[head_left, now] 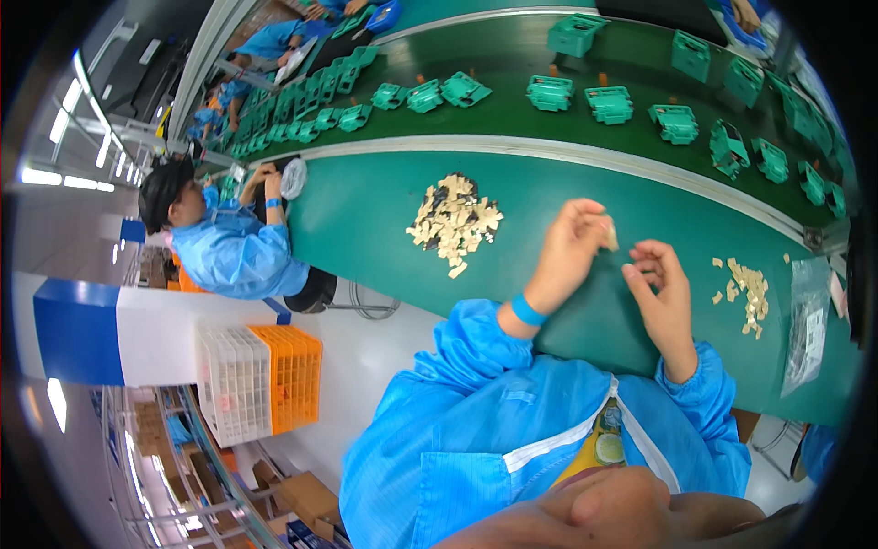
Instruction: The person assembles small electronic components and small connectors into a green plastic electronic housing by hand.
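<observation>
My left hand is raised over the green tabletop, its thumb and fingertips closed on a small flat beige piece. Just to the right, my right hand is apart from it, fingers curled loosely with a gap to the thumb and nothing visible between them. A heap of similar beige pieces mixed with black ones lies left of my hands. On the right, a smaller scatter of beige pieces rests beside a clear plastic bag.
Beyond a pale rail, a dark green conveyor carries several green plastic housings. A co-worker in blue sits at the left, near a clear plastic bundle. White and orange crates stand on the floor behind.
</observation>
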Motion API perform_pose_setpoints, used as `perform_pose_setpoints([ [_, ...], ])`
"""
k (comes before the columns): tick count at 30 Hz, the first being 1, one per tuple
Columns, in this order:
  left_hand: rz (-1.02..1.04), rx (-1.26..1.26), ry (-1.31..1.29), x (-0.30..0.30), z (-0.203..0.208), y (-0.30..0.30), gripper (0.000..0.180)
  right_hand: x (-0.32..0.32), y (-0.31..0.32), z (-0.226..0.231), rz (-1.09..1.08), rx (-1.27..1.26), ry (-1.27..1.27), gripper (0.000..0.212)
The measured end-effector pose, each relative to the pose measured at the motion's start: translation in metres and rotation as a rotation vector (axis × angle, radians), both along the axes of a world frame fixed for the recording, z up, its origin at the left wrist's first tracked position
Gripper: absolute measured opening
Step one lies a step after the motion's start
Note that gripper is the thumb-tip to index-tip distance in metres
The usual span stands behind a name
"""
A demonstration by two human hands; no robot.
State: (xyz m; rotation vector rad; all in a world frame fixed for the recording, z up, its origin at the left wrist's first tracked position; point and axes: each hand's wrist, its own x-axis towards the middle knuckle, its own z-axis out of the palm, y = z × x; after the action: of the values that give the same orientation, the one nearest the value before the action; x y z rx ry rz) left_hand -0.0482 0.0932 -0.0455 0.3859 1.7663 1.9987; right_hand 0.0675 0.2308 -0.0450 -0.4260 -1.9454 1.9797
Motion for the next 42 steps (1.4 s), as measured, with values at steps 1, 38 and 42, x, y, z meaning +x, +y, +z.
perform_pose_setpoints([
  [1, -0.066, 0.081, -0.068, 0.012, -0.003, 0.014, 0.022, -0.001, -0.003, 0.005, -0.029, 0.002, -0.006, 0.013],
  [38, -0.371, -0.433, 1.048, 0.035, -0.009, 0.149, 0.006, 0.110, 0.138, 0.008, -0.274, 0.116, -0.162, 0.013],
  [42, -0.446, -0.112, 0.790, 0.049, -0.022, 0.176, 0.010, 0.110, 0.147, 0.010, -0.286, 0.326, -0.156, 0.015],
])
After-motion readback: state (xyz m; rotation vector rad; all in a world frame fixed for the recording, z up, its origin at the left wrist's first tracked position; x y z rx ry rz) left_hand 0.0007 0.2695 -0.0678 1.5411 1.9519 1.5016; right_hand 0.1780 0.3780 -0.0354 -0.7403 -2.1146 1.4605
